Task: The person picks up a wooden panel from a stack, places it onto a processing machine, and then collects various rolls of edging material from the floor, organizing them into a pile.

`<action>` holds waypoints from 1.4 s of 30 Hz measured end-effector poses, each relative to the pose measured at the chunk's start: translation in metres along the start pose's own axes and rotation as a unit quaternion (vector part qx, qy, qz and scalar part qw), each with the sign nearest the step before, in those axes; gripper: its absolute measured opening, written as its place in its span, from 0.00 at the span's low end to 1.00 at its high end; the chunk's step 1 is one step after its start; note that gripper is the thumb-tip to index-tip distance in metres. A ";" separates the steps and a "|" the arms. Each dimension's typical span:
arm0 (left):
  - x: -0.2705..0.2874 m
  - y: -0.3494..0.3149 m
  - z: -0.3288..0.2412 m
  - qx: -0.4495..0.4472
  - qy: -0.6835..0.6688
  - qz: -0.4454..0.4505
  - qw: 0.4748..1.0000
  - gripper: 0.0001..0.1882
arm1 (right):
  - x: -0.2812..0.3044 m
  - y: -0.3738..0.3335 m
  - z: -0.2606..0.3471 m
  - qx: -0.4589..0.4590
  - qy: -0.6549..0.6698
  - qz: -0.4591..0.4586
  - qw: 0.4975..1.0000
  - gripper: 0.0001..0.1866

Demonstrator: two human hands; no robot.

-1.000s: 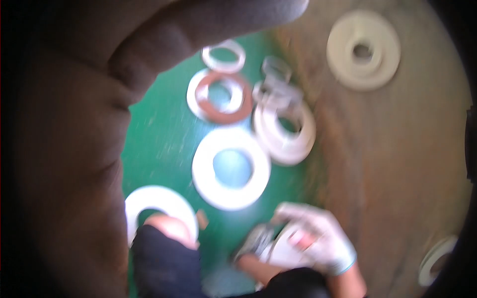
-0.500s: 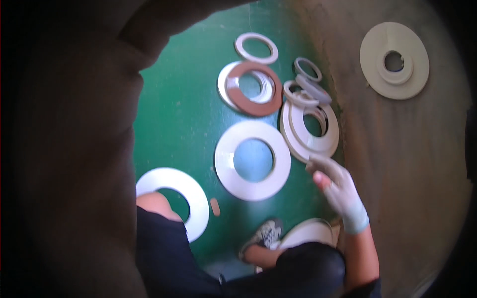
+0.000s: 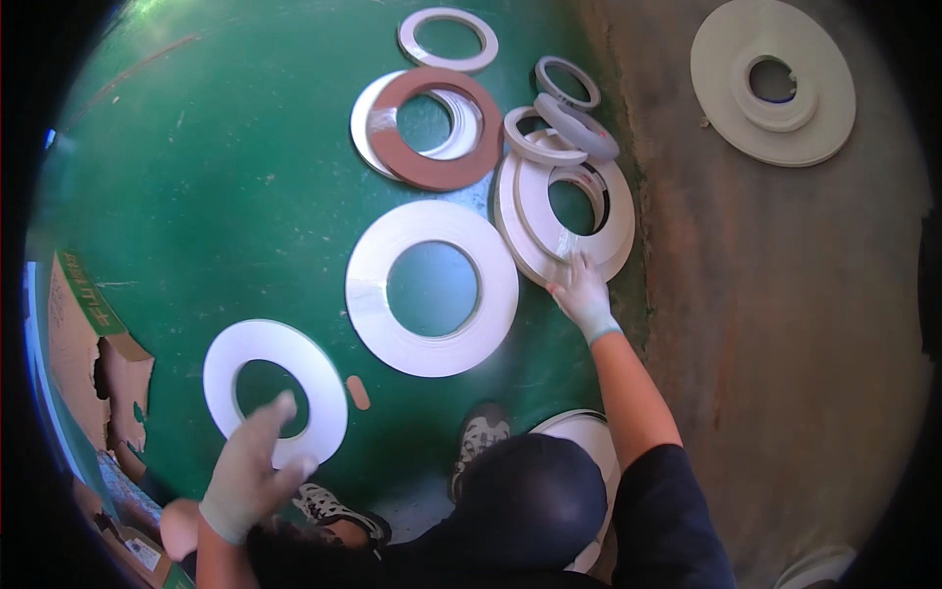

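My gloved left hand (image 3: 253, 471) hovers at a wide white roll of banding (image 3: 321, 358) on the lower left. Its thumb and fingers are apart, with nothing between them. My gloved right hand (image 3: 586, 297) is at the near edge of a stack of cream banding rolls (image 3: 618, 221), fingers stretched over the top roll and thumb spread. Between my hands lies a large white roll (image 3: 491, 329). Beyond it, a brown roll (image 3: 388, 147) overlaps a white one (image 3: 361, 123). Narrow rolls (image 3: 525, 147) lean on the stack's far side.
A thin white ring (image 3: 417, 59) lies far off on the green floor. On the brown floor at right is a broad cream roll (image 3: 721, 83) with a smaller ring on it. Torn cardboard (image 3: 123, 378) stands at left. A tan oval piece (image 3: 358, 393) lies near the middle.
The dark shape covering the left side is gone, and my left hand has come into view. My right hand has reached forward onto the stacked rolls. The view has shifted.
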State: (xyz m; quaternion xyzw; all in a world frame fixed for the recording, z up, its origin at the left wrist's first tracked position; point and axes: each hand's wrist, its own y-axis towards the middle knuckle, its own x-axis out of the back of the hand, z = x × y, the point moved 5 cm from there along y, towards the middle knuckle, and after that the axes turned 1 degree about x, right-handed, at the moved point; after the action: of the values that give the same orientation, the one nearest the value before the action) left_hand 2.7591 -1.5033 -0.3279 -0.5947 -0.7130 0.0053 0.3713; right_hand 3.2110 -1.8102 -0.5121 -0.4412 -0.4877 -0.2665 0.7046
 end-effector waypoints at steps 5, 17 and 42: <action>-0.070 -0.030 0.038 0.129 0.188 0.181 0.957 0.36 | -0.029 0.091 -0.023 0.018 -0.062 -0.054 0.996 0.45; -0.058 -0.068 -0.066 0.058 0.167 0.052 0.983 0.33 | 0.021 0.081 -0.025 0.087 -0.008 0.031 0.996 0.43; -0.045 -0.077 -0.010 0.066 0.166 0.025 0.984 0.37 | -0.005 -0.140 0.155 0.076 0.653 0.381 0.650 0.55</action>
State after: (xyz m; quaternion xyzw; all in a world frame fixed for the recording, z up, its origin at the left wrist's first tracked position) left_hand 2.7003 -1.5690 -0.3095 -0.5794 -0.6246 -0.0371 0.5223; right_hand 3.0265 -1.7396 -0.4457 -0.2450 0.2909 -0.1557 0.9116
